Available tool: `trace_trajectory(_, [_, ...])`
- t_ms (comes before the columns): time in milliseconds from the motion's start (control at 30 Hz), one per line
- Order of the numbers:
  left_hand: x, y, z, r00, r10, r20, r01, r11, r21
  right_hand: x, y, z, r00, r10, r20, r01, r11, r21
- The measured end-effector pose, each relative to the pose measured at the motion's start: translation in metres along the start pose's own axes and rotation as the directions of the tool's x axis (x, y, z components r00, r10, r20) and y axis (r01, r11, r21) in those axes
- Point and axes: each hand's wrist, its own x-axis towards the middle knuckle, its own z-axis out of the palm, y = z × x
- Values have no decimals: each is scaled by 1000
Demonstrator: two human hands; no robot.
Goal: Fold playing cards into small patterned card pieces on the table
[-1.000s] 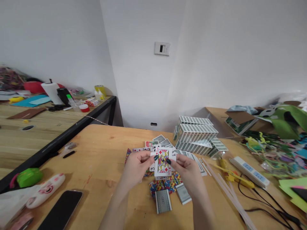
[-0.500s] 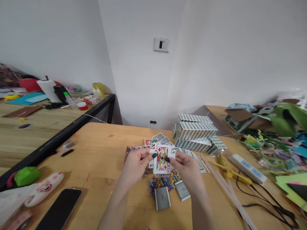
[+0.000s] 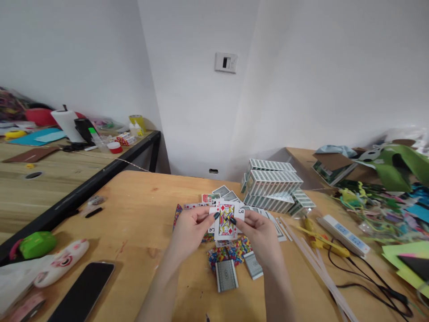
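Note:
Both my hands hold up a small packet of playing cards over the wooden table. A jack of diamonds faces me on top, and a 3 card sticks out sideways behind it. My left hand pinches the left edge with the thumb on the card face. On the right edge, my right hand pinches in the same way. Below the hands lie two small face-down decks and a patch of colourful paper. More loose cards are spread just beyond the hands.
Stacked green-and-white card boxes stand at the back right. A white power strip, glue sticks, black cables and green craft scraps lie to the right. A black phone, a white-pink toy and a green object sit at the left.
The held cards have stayed between my hands with barely any movement. The view has shifted slightly.

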Motion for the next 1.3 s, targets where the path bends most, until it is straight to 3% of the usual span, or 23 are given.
trace_trajectory(133, [0, -1, -5, 996, -84, 12, 84, 983, -163, -1, -1, 1, 1000, -2, -10, 2, 1000, 2])
trace_trajectory(233, [-3, 0, -11, 981, -155, 115, 186, 918, -351, -2, -2, 0, 1000, -5, -12, 5, 1000, 4])
trace_trajectory(367, [-5, 2, -14, 956, -167, 240, 258, 869, -423, -5, -4, -3, 1000, -23, 2, 23, 1000, 6])
trace_trajectory(567, [-2, 0, -12, 933, -168, 318, 302, 847, -437, -8, -7, -5, 1000, -25, -16, 24, 999, -29])
trace_trajectory(933, [-1, 0, -12, 926, -167, 338, 294, 881, -370, -7, -5, -7, 999, -35, 4, 35, 996, -81])
trace_trajectory(1300, [0, 4, 4, 969, -100, 227, 173, 929, -328, -8, -5, -4, 996, -66, -57, 59, 990, -129])
